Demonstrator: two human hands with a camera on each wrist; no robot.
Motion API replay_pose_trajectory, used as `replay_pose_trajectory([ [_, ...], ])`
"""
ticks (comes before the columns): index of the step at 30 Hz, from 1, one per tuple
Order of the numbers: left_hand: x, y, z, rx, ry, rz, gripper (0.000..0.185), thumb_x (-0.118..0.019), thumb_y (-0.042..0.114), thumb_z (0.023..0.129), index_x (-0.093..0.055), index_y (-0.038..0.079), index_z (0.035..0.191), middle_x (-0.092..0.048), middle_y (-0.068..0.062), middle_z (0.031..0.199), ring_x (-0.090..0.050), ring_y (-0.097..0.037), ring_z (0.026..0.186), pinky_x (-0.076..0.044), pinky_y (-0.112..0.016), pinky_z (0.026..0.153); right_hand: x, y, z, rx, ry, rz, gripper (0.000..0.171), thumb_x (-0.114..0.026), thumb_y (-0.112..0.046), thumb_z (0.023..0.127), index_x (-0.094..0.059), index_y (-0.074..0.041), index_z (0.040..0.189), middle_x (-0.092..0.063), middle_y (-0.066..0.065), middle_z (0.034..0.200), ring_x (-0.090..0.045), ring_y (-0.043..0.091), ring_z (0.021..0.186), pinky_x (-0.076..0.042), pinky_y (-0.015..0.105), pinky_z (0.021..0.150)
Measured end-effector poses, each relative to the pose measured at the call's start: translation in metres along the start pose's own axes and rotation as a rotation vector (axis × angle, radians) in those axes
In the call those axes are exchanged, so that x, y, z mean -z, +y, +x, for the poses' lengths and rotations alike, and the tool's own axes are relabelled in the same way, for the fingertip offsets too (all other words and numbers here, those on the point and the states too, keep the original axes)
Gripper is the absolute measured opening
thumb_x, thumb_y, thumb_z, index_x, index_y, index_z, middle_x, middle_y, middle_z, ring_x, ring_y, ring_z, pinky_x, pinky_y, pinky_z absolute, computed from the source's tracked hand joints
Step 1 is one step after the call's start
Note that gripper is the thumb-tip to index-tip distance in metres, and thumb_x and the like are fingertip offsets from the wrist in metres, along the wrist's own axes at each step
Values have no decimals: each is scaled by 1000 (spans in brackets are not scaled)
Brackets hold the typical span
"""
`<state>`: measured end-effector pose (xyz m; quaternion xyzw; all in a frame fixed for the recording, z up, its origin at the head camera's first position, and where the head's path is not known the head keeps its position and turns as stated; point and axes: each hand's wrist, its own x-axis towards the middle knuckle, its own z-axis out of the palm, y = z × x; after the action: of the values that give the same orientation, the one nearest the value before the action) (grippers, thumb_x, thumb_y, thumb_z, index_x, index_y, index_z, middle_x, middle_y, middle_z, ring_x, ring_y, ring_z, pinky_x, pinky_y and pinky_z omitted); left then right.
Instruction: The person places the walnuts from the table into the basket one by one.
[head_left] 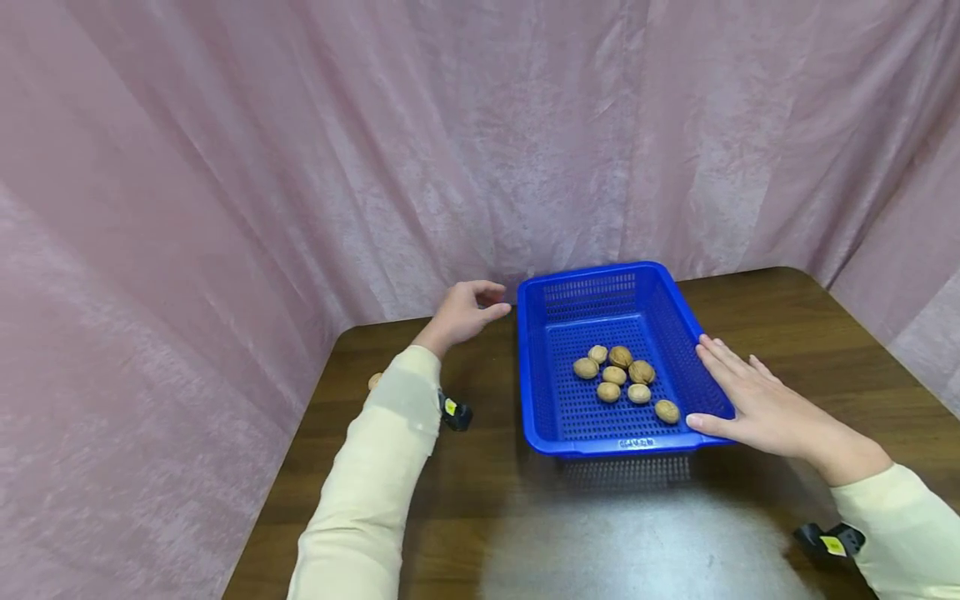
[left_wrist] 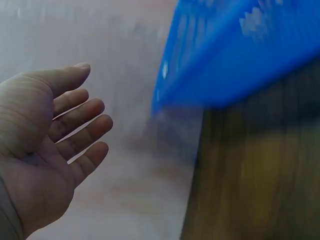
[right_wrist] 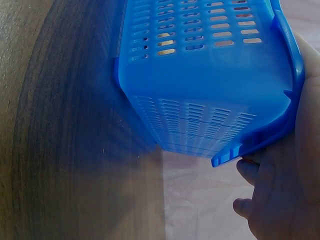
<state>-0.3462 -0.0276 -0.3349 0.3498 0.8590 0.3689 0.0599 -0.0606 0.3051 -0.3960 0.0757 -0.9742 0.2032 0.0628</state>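
A blue plastic basket (head_left: 528, 367) with slotted sides stands on the wooden table, and several walnuts (head_left: 614, 375) lie on its floor. My right hand (head_left: 757, 408) rests on the basket's right front corner, fingers stretched along the side rim and thumb on the front rim. Seen from the right wrist, part of that hand (right_wrist: 280, 195) is behind the rim. Just left of the basket's far left corner, my left hand (head_left: 467, 312) is raised with loosely bent fingers and holds nothing. In the left wrist view the palm of this hand (left_wrist: 55, 145) faces the camera, apart from the basket.
Another walnut (head_left: 374, 381) lies on the table at the left, partly hidden by the left sleeve. The brown table (head_left: 465, 492) reflects bright light at its front. Pink curtains (head_left: 420, 150) hang behind the table and along both sides.
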Motion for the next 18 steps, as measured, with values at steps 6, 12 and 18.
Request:
replay_pose_trajectory([
  [6,42,-67,-40,160,80,13,38,-68,29,91,-64,9,122,-67,-7,113,-62,-20,101,-52,-36,84,-1,1,1,-3,-9,3,96,-63,-52,88,-17,3,151,-10,20,158,-8,35,145,3,55,114],
  [12,66,-116,-81,269,167,93,43,-66,35,92,-62,7,125,-64,-10,116,-60,-26,105,-50,-41,86,-1,1,1,-8,-10,6,96,-63,-52,87,-17,3,152,-10,20,158,-7,34,146,3,56,113],
  [18,68,-154,-110,329,242,137,51,-66,35,91,-58,1,129,-62,-18,121,-58,-33,109,-47,-47,91,0,2,1,-12,-25,6,97,-62,-54,88,-14,1,153,-8,19,159,-3,31,146,5,53,114],
])
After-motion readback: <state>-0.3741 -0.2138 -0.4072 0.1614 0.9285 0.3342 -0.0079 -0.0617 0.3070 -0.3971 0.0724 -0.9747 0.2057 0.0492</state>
